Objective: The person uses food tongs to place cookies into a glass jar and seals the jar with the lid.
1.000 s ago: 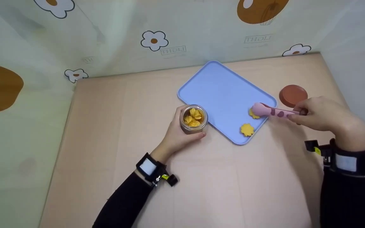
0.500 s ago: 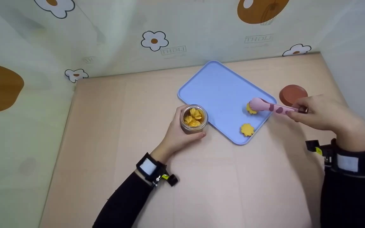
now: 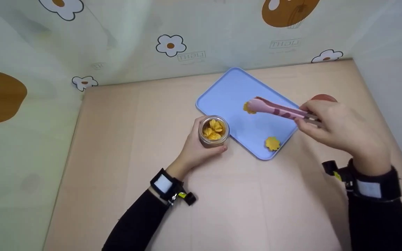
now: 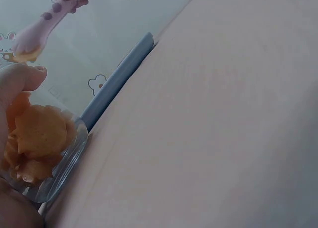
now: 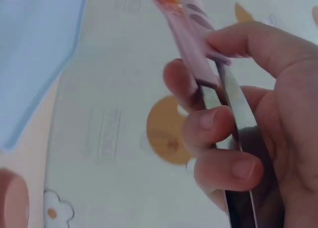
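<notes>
My left hand [image 3: 195, 148] grips a small glass jar [image 3: 214, 130] holding several yellow flower-shaped pieces [image 4: 37, 133], standing on the table at the near-left corner of a blue tray [image 3: 236, 92]. My right hand [image 3: 337, 127] squeezes pink spotted tongs [image 3: 277, 109] whose tips pinch one yellow flower piece [image 3: 248, 107] lifted over the tray's middle. The fingers [image 5: 208, 123] wrap the tongs' metal handle in the right wrist view. Another yellow flower piece [image 3: 272, 143] lies on the tray near its front corner.
A brown round lid [image 3: 321, 98] lies on the table right of the tray, partly behind my right hand. Patterned curtain walls [image 3: 173, 45] close in the back and both sides of the tan tabletop [image 3: 243, 198].
My right hand lifted the tongs with a yellow flower piece off the tray's right side and carried it left toward the jar. The left hand and jar stayed still.
</notes>
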The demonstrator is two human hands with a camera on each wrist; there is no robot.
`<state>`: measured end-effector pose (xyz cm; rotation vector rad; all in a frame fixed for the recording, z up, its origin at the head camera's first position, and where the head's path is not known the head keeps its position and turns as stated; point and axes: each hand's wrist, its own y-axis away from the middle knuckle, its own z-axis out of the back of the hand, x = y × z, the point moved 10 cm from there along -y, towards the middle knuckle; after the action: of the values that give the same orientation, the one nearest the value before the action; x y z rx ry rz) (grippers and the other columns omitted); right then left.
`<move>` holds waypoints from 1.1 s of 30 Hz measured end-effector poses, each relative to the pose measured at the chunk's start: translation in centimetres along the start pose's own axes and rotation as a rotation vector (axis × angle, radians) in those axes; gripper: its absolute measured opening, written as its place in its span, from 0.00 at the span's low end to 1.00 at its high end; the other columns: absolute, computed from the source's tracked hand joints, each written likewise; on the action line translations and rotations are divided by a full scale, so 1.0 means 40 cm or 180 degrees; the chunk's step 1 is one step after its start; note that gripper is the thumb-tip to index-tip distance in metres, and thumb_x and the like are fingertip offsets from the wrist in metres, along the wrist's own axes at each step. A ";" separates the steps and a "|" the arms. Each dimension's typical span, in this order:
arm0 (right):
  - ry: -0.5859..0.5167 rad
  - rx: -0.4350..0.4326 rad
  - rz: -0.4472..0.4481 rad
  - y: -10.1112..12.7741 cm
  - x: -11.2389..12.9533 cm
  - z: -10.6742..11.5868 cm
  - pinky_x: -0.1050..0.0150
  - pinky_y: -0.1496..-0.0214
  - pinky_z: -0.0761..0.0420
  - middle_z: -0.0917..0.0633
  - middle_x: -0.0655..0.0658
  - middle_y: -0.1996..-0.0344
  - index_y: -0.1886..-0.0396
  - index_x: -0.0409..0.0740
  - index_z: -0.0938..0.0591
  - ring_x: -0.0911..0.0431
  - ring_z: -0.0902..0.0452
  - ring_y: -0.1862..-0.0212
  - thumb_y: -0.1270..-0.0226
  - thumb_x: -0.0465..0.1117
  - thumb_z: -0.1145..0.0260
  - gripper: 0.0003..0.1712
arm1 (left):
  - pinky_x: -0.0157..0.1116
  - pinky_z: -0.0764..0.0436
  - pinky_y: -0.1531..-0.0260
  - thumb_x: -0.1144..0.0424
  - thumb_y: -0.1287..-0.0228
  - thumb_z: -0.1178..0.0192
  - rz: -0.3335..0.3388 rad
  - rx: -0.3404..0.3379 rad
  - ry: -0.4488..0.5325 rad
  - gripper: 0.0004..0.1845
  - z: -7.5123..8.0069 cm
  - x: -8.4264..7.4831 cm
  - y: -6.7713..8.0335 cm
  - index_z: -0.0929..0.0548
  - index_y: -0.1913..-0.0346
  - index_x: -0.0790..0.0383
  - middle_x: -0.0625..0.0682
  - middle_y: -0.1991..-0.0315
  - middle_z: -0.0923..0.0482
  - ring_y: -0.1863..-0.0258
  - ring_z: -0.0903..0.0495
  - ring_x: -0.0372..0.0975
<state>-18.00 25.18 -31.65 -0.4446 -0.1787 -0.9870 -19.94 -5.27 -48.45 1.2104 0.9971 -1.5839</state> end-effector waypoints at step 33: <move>0.0473 -0.0395 0.0978 -0.034 0.243 -0.164 0.56 0.74 0.15 0.12 0.42 0.62 0.50 0.36 0.13 0.47 0.18 0.61 0.30 0.44 0.23 0.17 | 0.48 0.31 0.24 0.60 0.47 0.13 -0.0159 0.0117 0.0087 0.52 -0.006 -0.011 -0.001 0.36 0.23 0.53 0.47 0.30 0.24 0.30 0.24 0.41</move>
<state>-14.19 14.24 -33.81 -0.4934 0.0839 -0.7273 -19.86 -4.97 -48.08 1.2439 1.0269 -1.6349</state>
